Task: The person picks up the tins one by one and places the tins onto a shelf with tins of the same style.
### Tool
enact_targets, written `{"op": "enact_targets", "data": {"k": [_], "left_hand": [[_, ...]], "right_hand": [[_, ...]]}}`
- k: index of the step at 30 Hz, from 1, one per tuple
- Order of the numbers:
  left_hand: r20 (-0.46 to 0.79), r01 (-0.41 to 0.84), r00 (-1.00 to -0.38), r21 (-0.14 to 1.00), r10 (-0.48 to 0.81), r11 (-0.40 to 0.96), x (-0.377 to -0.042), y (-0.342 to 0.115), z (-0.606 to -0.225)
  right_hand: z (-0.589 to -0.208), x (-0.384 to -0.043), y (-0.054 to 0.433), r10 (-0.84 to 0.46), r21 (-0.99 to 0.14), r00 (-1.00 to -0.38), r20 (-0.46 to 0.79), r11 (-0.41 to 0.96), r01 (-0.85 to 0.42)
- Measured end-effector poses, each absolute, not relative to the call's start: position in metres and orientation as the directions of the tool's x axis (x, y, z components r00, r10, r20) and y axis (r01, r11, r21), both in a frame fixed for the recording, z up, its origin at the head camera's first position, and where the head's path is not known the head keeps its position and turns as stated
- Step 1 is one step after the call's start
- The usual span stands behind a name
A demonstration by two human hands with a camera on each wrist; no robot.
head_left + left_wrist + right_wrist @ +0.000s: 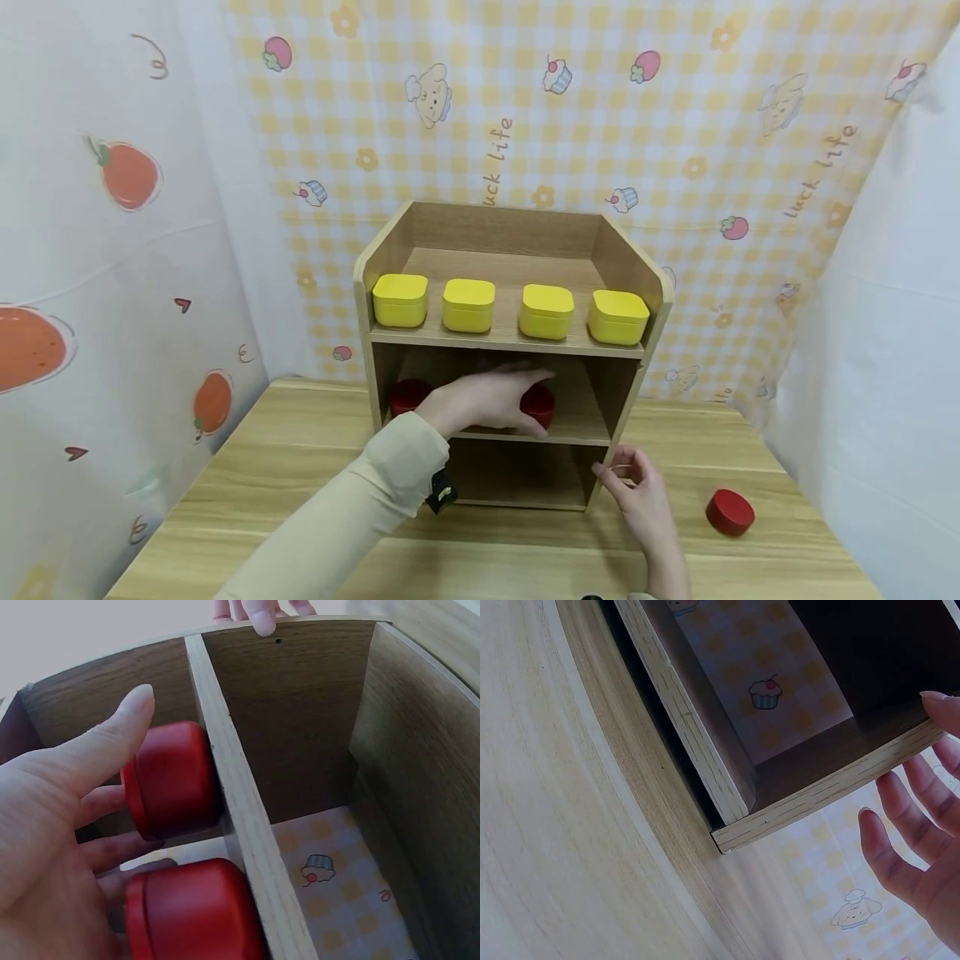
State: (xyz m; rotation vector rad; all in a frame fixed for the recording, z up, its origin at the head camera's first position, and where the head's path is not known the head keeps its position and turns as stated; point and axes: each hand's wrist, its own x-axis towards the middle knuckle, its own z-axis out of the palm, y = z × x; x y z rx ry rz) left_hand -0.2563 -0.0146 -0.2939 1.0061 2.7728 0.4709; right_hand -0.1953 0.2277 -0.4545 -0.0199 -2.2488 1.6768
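Note:
My left hand (pixel 491 398) reaches into the middle level of a small wooden shelf unit (pixel 506 337). Its thumb and fingers are spread around a red round container (pixel 537 406), with the thumb extended beside it in the left wrist view. Close by those fingers there is a second red container (pixel 191 911). Another red container (pixel 410 395) stands at the left of the same level, partly behind my forearm. At the lower right, my right hand (pixel 633 487) pinches the side panel (pixel 832 784), thumb on the inner face and fingers outside.
Several yellow lidded boxes (pixel 468 306) line the front of the top level. A red round container (pixel 730 512) lies on the wooden table (pixel 780 550) to the right. Patterned cloth (pixel 480 100) hangs behind, with white cloth (pixel 885 350) along the sides.

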Motion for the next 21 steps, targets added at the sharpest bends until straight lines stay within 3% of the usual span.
{"op": "enact_targets", "data": {"k": [12, 21], "left_hand": [[0.100, 0.694, -0.718, 0.180, 0.689, 0.697, -0.226, -0.006, -0.280], [0.166, 0.782, -0.618, 0.030, 0.769, 0.622, -0.198, 0.007, -0.275]], "right_hand": [[-0.455, -0.196, 0.230, 0.200, -0.938, -0.951, 0.237, 0.302, -0.170], [-0.455, -0.196, 0.231, 0.181, -0.933, -0.951, 0.252, 0.308, -0.188]]}}
